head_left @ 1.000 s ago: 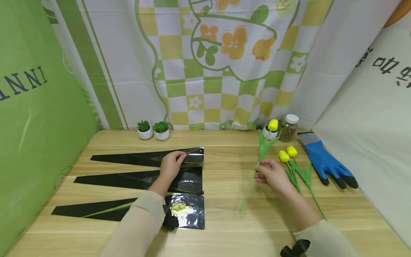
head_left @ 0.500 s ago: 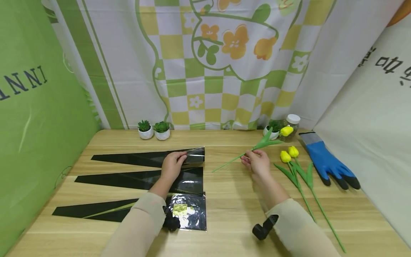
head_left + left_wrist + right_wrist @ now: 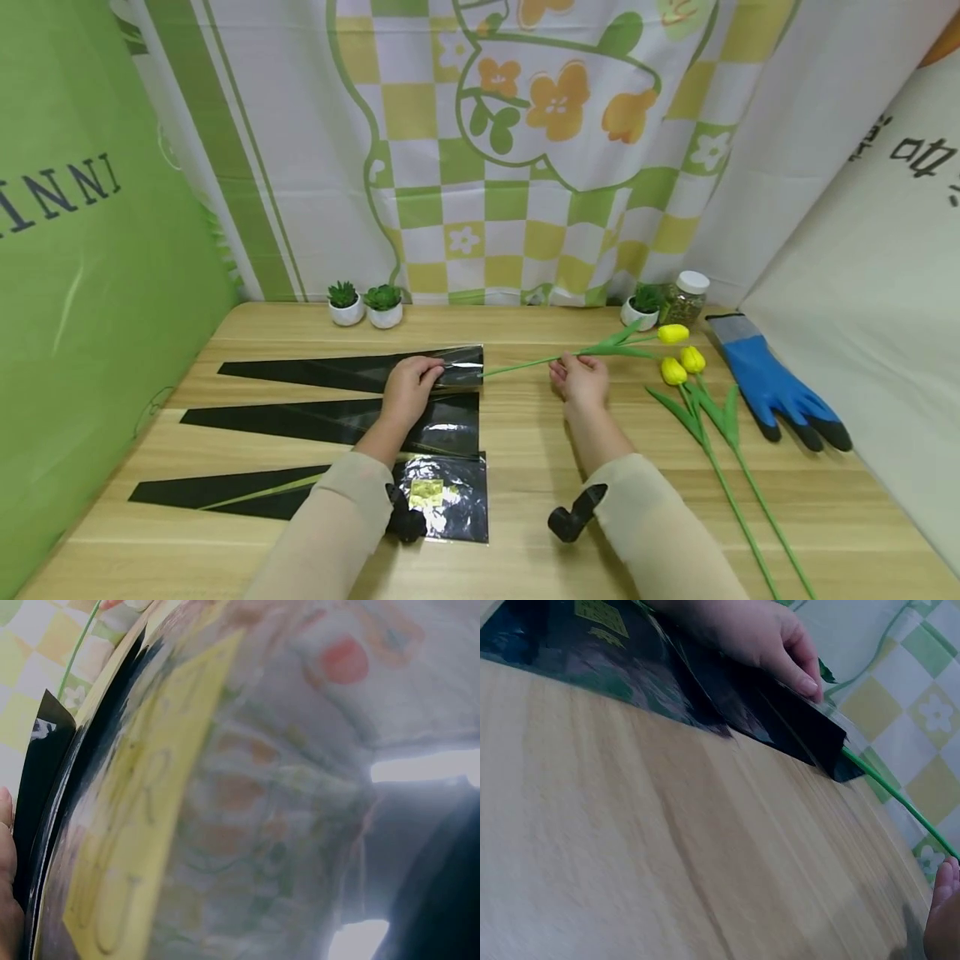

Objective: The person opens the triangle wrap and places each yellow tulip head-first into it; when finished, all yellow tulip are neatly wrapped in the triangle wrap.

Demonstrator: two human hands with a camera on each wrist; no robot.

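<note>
My left hand [image 3: 408,385] pinches the upper film near the wide right end of the farthest black flower sleeve [image 3: 330,369]. The film is lifted there, as the right wrist view shows. My right hand [image 3: 583,385] holds a yellow artificial tulip [image 3: 673,333] by its green stem, bloom to the right. In the right wrist view, the stem [image 3: 900,796] reaches the open end of the sleeve [image 3: 802,731]; how far its tip goes in is hidden. Dark film with a yellow lettered strip [image 3: 142,832] fills most of the left wrist view.
Two more black sleeves, one middle [image 3: 300,422] and one nearest [image 3: 465,512], lie below. Right of my right hand lie two yellow tulips [image 3: 673,371] and a blue glove [image 3: 772,379]. Potted succulents [image 3: 384,308] and a white-lidded jar [image 3: 684,298] stand along the back.
My right hand has moved left, turning the tulip from nearly upright to almost level, its stem end now at the far sleeve's opening. My left hand stays at that sleeve.
</note>
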